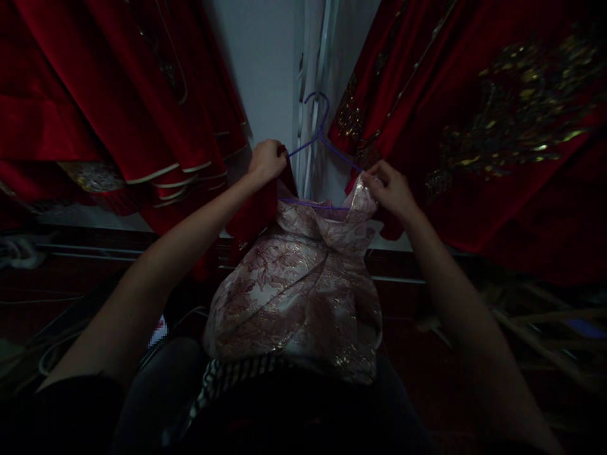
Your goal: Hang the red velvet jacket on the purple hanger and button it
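Note:
A pale pink brocade dress (pixel 303 284) with shiny gold-toned flowers hangs down in front of me, its skirt reaching my lap. The purple hanger (pixel 321 129) is at its neckline, hook upward, with its lower bar across the opening. My left hand (pixel 269 161) is closed around the hanger's left shoulder, beside some red cloth; whether it also grips that cloth I cannot tell. At the other shoulder, my right hand (pixel 389 186) pinches the dress's strap against the end of the hanger.
Red garments (pixel 109 95) with pale piping hang at the left. More red garments (pixel 455 126) with gold sequins hang at the right. Between them stand white door panels (pixel 265 57). Pale hangers or slats (pixel 535 316) lie low at the right. The light is dim.

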`<action>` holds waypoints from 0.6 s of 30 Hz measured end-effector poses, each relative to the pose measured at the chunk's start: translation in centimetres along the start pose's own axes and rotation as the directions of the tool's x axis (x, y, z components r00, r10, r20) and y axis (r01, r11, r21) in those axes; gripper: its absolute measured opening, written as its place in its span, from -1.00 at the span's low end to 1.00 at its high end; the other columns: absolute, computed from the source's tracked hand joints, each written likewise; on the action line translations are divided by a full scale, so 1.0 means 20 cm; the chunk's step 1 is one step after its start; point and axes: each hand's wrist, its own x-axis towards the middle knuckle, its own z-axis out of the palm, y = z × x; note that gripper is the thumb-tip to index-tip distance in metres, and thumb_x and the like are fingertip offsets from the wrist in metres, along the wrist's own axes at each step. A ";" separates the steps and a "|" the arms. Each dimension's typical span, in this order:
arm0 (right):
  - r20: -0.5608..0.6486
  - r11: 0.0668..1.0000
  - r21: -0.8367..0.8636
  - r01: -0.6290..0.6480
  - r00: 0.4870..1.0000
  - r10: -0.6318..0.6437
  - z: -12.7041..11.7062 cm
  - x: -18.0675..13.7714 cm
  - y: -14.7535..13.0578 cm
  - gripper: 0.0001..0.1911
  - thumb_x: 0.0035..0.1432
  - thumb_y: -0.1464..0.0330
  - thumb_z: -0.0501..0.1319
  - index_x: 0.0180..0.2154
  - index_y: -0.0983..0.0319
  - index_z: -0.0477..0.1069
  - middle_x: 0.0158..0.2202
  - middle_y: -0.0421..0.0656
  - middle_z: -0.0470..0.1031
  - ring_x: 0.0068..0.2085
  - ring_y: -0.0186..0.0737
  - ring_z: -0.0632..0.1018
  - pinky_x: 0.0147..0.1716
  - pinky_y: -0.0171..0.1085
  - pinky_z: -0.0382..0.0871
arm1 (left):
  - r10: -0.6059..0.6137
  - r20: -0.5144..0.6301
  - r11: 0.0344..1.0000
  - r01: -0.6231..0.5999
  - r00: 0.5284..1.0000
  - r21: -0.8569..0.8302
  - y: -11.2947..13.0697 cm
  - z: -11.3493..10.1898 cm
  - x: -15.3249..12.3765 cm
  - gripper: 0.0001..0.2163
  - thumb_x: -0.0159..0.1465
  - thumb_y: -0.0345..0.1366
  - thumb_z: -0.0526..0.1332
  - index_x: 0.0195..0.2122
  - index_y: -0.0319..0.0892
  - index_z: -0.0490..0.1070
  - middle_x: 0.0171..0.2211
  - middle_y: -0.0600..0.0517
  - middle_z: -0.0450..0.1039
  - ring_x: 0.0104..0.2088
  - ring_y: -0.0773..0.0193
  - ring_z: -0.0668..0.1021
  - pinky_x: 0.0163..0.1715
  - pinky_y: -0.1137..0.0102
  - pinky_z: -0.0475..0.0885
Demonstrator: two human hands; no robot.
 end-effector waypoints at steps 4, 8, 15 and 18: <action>0.053 0.996 0.090 -0.003 0.999 -0.002 0.01 0.02 -0.02 -0.59 0.14 -0.06 0.08 -0.31 0.14 0.36 -0.45 -0.16 0.42 -0.37 -0.18 0.46 -0.32 -0.17 0.38 | 0.120 -0.056 0.991 -0.123 0.991 -0.053 0.16 0.04 -0.06 -0.74 0.28 -0.11 0.15 -0.37 -0.23 0.29 -0.43 0.03 0.29 -0.16 0.16 0.47 -0.08 0.20 0.34; 0.167 0.985 0.091 -0.147 0.977 0.130 0.02 0.18 -0.01 -0.58 0.15 0.00 0.08 -0.47 0.21 0.34 -0.48 -0.16 0.41 -0.39 -0.21 0.46 -0.33 -0.21 0.38 | 0.215 -0.009 0.975 -0.215 0.977 -0.049 0.16 -0.01 -0.08 -0.66 0.24 0.05 0.13 -0.33 -0.16 0.25 -0.39 0.03 0.31 -0.18 0.17 0.47 -0.08 0.19 0.35; 0.877 0.910 -0.030 -0.413 0.426 0.222 0.19 0.42 -0.21 -0.63 0.10 0.07 0.20 -0.39 0.26 0.51 -0.33 -0.03 0.57 -0.31 -0.19 0.54 -0.22 -0.19 0.45 | 0.171 0.181 0.985 -0.174 0.969 0.001 0.06 -0.08 -0.06 -0.76 0.31 -0.11 0.07 -0.36 -0.19 0.28 -0.38 0.01 0.36 -0.19 0.22 0.45 -0.08 0.28 0.35; 0.856 0.938 -0.027 -0.347 0.477 0.201 0.33 0.39 -0.25 -0.70 0.09 0.17 0.25 -0.31 0.29 0.53 -0.27 -0.07 0.58 -0.26 -0.30 0.54 -0.19 -0.29 0.42 | 0.146 0.301 0.988 -0.157 0.942 0.012 0.00 -0.09 -0.05 -0.81 0.27 -0.22 0.10 -0.45 -0.19 0.27 -0.46 0.05 0.33 -0.29 0.28 0.44 -0.16 0.34 0.35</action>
